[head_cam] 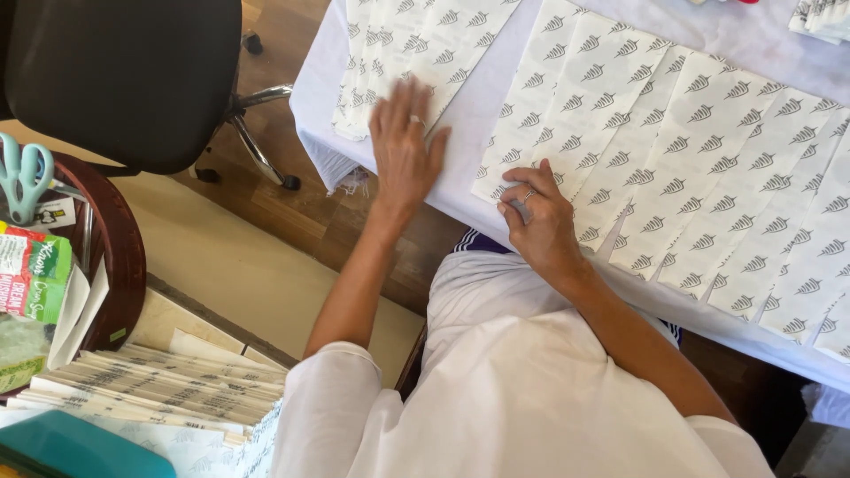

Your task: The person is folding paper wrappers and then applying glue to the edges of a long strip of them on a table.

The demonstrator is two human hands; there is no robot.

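At far left, teal scissors (pixel 24 175) and a green-and-red packet (pixel 34 273) sit in a round brown tray (pixel 124 257), above a stack of folded printed papers (pixel 168 388). On the white-covered surface (pixel 482 97), the left hand (pixel 405 150) lies open and flat beside a pile of leaf-printed strips (pixel 416 44). The right hand (pixel 540 221), fingers curled, presses the near edge of a row (pixel 699 168) of about seven overlapping strips, cut off at right.
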